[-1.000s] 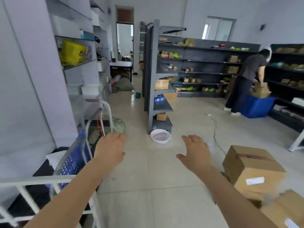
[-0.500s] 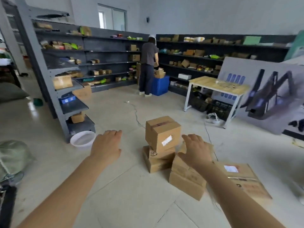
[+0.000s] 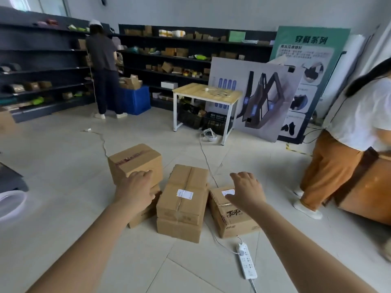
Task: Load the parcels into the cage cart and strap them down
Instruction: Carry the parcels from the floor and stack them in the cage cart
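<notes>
Several brown cardboard parcels lie stacked on the tiled floor ahead of me. A taped box (image 3: 135, 159) tops the left stack. A long box with a white label (image 3: 184, 191) lies on another box in the middle. A printed box (image 3: 229, 216) sits on the right. My left hand (image 3: 135, 190) hovers in front of the left stack, fingers relaxed, holding nothing. My right hand (image 3: 246, 192) is spread above the printed box, not gripping it. The cage cart is out of view.
A white power strip (image 3: 246, 261) and its cable lie on the floor just right of the parcels. A person in orange trousers (image 3: 338, 157) stands close on the right. A light wooden table (image 3: 208, 95), dark shelving (image 3: 179, 60) and another person (image 3: 104, 68) are farther back.
My view has swung right, away from the cart and shelving, onto the parcels. Both hands have come nearer the boxes, which now lie right beneath them.
</notes>
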Action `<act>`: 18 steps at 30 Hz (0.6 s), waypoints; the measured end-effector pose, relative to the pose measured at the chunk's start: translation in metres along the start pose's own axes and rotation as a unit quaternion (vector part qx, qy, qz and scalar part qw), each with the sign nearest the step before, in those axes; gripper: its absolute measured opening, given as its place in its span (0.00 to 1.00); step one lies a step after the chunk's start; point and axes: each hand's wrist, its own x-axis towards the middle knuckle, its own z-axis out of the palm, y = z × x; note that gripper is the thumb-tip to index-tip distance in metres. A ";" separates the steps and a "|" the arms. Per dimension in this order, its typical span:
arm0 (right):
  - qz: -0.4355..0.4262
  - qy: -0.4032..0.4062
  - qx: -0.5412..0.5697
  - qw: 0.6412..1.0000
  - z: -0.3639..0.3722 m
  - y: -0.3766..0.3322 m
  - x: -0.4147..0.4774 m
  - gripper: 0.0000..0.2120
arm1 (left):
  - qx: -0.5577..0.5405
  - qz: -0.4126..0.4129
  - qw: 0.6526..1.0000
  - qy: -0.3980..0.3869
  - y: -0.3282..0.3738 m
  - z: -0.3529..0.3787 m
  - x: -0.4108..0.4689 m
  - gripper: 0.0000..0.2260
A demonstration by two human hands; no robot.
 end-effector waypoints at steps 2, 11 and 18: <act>0.018 -0.016 -0.008 1.000 0.009 0.023 0.014 0.26 | -0.012 0.002 1.000 -0.019 0.022 0.012 0.021 0.21; 0.051 -0.076 -0.023 0.996 0.069 0.086 0.106 0.28 | -0.017 0.030 0.995 -0.097 0.075 0.087 0.133 0.22; 0.062 -0.124 -0.018 0.990 0.111 0.098 0.212 0.30 | -0.036 0.024 0.988 -0.150 0.077 0.155 0.231 0.21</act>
